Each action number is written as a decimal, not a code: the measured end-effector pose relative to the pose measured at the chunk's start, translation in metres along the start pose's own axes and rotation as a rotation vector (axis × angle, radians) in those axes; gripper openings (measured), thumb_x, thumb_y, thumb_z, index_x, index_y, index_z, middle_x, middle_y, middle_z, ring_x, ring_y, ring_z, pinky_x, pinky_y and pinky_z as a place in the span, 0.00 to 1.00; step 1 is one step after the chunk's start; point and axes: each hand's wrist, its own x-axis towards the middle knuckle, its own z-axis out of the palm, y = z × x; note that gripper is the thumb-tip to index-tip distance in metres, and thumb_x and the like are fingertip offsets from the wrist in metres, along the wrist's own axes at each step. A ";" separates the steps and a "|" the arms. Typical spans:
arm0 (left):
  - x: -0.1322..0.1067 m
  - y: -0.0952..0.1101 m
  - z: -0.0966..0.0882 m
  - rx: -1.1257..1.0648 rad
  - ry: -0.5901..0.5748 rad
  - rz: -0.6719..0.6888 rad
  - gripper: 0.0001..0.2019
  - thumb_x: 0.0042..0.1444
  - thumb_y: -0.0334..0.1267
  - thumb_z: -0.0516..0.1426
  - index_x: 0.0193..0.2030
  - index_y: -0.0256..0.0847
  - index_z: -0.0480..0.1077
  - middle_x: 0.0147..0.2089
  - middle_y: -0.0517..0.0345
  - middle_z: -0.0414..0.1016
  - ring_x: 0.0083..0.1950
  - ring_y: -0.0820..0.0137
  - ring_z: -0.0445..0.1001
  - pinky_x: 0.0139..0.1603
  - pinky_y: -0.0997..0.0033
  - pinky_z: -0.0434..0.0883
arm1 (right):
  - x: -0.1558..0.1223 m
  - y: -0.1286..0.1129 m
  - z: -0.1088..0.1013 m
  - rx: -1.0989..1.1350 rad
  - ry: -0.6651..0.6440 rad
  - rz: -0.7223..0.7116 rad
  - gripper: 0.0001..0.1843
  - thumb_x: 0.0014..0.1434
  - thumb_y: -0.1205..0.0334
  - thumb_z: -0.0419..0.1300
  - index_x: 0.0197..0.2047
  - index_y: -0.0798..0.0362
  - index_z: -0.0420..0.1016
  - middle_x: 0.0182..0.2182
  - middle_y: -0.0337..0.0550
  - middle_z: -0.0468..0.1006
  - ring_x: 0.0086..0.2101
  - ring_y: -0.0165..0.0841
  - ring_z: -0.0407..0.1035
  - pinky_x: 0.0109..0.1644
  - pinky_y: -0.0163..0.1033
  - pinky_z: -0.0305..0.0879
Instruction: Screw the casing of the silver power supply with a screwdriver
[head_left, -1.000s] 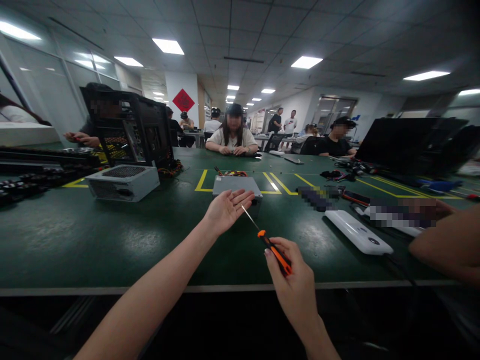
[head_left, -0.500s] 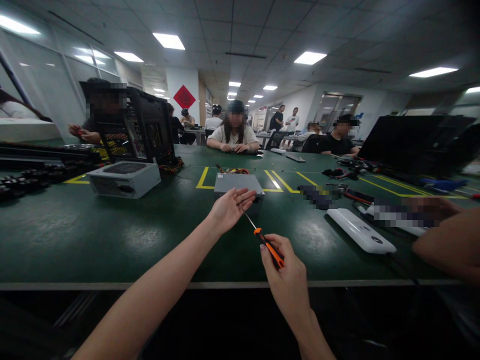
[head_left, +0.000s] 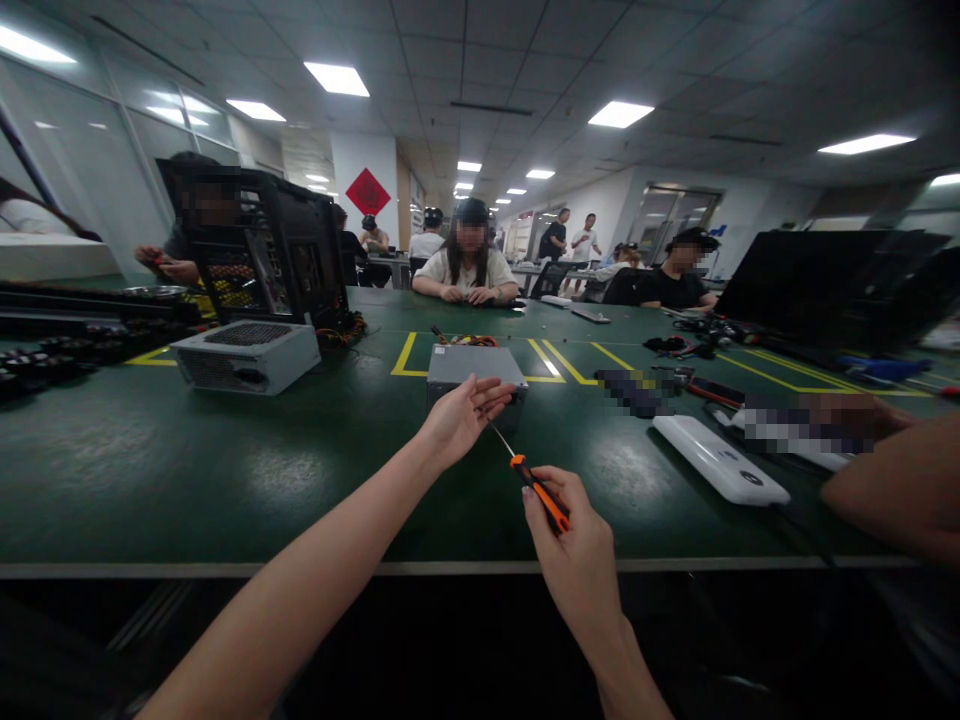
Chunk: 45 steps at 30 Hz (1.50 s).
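Observation:
My right hand [head_left: 574, 545] grips an orange-and-black screwdriver [head_left: 538, 492] by the handle, its thin shaft pointing up and left toward my other hand. My left hand [head_left: 459, 417] is stretched forward palm up, fingers loosely extended, with the fingertips at the near edge of a grey power supply box [head_left: 474, 370] on the dark green table [head_left: 225, 470]. Coloured cables [head_left: 466, 341] trail behind the box. The screwdriver tip ends just under my left fingers.
A second grey power supply [head_left: 246, 356] and an open black computer case [head_left: 262, 250] stand at the left. A white flat device [head_left: 720, 460] lies at the right, beside another person's forearm [head_left: 892, 490]. Several people sit at the far side. Yellow tape lines [head_left: 555, 362] mark the table.
My left hand has reached a little farther forward to the grey box's edge. My right hand with the screwdriver has shifted slightly left and up toward it.

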 end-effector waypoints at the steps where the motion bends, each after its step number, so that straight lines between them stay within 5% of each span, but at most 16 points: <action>1: -0.001 0.000 0.001 0.011 0.004 0.003 0.16 0.62 0.39 0.43 0.43 0.30 0.66 0.50 0.40 0.70 0.48 0.68 0.72 0.55 0.70 0.63 | 0.000 0.000 0.000 0.004 -0.003 0.003 0.11 0.57 0.58 0.51 0.42 0.51 0.65 0.34 0.43 0.75 0.33 0.33 0.71 0.37 0.37 0.66; 10: -0.002 -0.003 0.002 0.130 -0.039 0.039 0.17 0.62 0.39 0.42 0.42 0.31 0.68 0.47 0.41 0.72 0.48 0.67 0.71 0.53 0.67 0.62 | 0.000 -0.001 -0.003 0.037 -0.017 0.031 0.11 0.57 0.57 0.51 0.42 0.51 0.64 0.34 0.43 0.75 0.33 0.33 0.72 0.36 0.37 0.66; 17: -0.003 -0.001 -0.005 0.325 -0.050 0.082 0.16 0.59 0.47 0.45 0.49 0.48 0.66 0.60 0.57 0.62 0.58 0.62 0.62 0.53 0.56 0.59 | 0.000 0.004 -0.008 0.022 0.023 0.051 0.12 0.56 0.56 0.52 0.42 0.51 0.65 0.33 0.43 0.75 0.32 0.32 0.71 0.34 0.36 0.66; 21: -0.001 -0.003 -0.007 0.494 0.074 0.259 0.16 0.58 0.47 0.47 0.45 0.44 0.68 0.51 0.52 0.71 0.53 0.65 0.67 0.46 0.65 0.64 | 0.004 0.009 -0.009 -0.026 0.048 0.074 0.12 0.56 0.55 0.52 0.42 0.50 0.64 0.32 0.41 0.75 0.30 0.31 0.71 0.33 0.35 0.64; 26: 0.003 -0.005 -0.011 0.784 0.244 0.527 0.13 0.57 0.42 0.48 0.38 0.39 0.70 0.37 0.53 0.74 0.35 0.72 0.71 0.30 0.77 0.64 | 0.010 0.007 -0.007 -0.071 0.047 0.066 0.12 0.57 0.55 0.51 0.42 0.50 0.64 0.33 0.42 0.75 0.31 0.33 0.71 0.34 0.37 0.64; 33: 0.014 -0.014 -0.026 1.037 0.217 0.344 0.09 0.51 0.32 0.49 0.35 0.39 0.69 0.31 0.56 0.75 0.20 0.77 0.67 0.21 0.78 0.60 | 0.016 0.005 -0.002 -0.164 0.035 0.032 0.11 0.57 0.56 0.49 0.42 0.50 0.64 0.33 0.42 0.75 0.32 0.34 0.72 0.34 0.37 0.63; 39: 0.018 -0.020 -0.031 1.242 0.144 0.217 0.13 0.53 0.33 0.46 0.42 0.39 0.68 0.37 0.57 0.76 0.21 0.79 0.68 0.23 0.79 0.63 | 0.019 0.003 0.002 -0.215 0.042 -0.009 0.13 0.58 0.57 0.47 0.42 0.52 0.65 0.32 0.43 0.75 0.31 0.35 0.72 0.33 0.38 0.63; 45: 0.020 -0.021 -0.034 1.299 0.105 0.251 0.15 0.55 0.32 0.45 0.46 0.39 0.66 0.40 0.58 0.75 0.22 0.80 0.69 0.26 0.78 0.67 | 0.021 0.001 0.004 -0.224 0.036 -0.008 0.13 0.58 0.57 0.47 0.42 0.52 0.64 0.32 0.43 0.75 0.30 0.35 0.72 0.33 0.38 0.62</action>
